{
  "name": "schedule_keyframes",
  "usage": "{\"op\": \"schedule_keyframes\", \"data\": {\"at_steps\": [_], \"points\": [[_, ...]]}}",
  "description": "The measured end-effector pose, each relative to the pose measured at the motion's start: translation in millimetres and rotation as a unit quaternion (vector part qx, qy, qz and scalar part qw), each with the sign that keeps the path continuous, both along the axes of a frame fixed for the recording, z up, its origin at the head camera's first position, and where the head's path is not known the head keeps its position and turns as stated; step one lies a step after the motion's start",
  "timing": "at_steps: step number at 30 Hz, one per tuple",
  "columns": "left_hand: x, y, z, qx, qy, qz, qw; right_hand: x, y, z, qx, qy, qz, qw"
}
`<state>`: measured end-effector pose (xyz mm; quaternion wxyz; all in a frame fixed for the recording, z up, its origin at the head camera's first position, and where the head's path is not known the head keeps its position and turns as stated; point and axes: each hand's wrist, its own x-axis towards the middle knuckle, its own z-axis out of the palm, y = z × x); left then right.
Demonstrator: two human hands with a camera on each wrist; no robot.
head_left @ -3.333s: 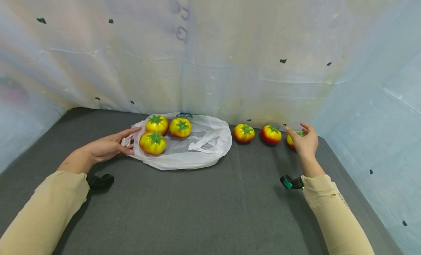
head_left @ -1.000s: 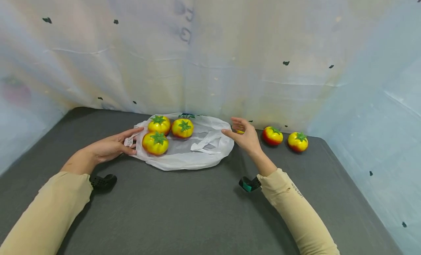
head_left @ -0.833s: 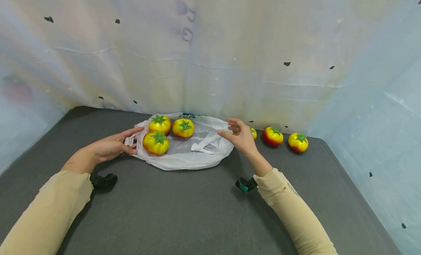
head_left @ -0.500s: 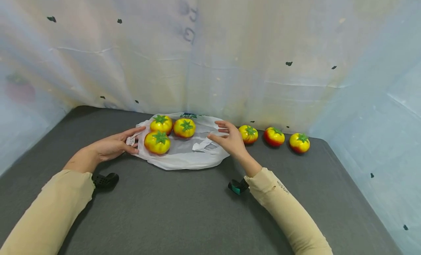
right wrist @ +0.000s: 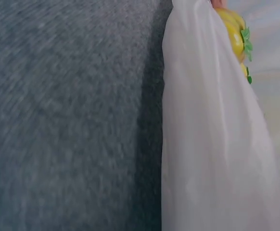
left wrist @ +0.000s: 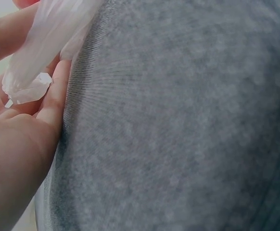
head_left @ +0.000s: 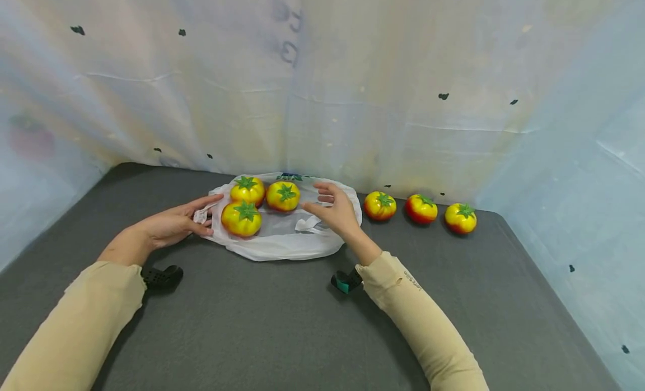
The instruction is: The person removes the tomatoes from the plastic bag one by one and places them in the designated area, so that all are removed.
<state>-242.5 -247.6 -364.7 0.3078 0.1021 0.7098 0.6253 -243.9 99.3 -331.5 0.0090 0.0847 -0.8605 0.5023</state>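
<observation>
A thin white plastic bag point(head_left: 282, 248) lies spread on the dark table, its mouth facing up. Three yellow-red tomatoes with green leafy tops sit in its left half: a front tomato point(head_left: 241, 222), a back tomato point(head_left: 247, 185) and one more tomato point(head_left: 283, 199) to their right. The left hand point(head_left: 173, 220) holds the bag's bunched left end between thumb and fingers; the left wrist view shows this crumpled plastic point(left wrist: 31, 89) against the palm. Over the bag's right half hovers the right hand point(head_left: 335, 212), fingers relaxed and apart, holding nothing. It partly hides a bag handle point(head_left: 307, 225).
Three more tomatoes stand in a row right of the bag: a near tomato point(head_left: 380, 207), a middle tomato point(head_left: 421, 209) and a far-right tomato point(head_left: 460, 219). Pale sheeting point(head_left: 353, 99) closes off the back and sides of the grey table point(head_left: 252, 324).
From beside the far-right tomato, the right hand has swept left past the row and over the bag. Bag, tomatoes and left hand keep their places; the head view shifts slightly.
</observation>
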Motion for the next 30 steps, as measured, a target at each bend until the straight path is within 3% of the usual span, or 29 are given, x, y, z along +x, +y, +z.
{"op": "schedule_keyframes", "data": {"at_steps": [18, 30], "points": [[4.7, 1.7, 1.9, 0.012, -0.009, 0.006, 0.9999, -10.9, -28.2, -5.1, 0.014, -0.041, 0.016, 0.9989], [3.0, 1.6, 0.5, 0.007, -0.006, 0.006, 0.9999, -13.7, -39.3, -5.2, 0.030, -0.037, 0.024, 0.9986]]}}
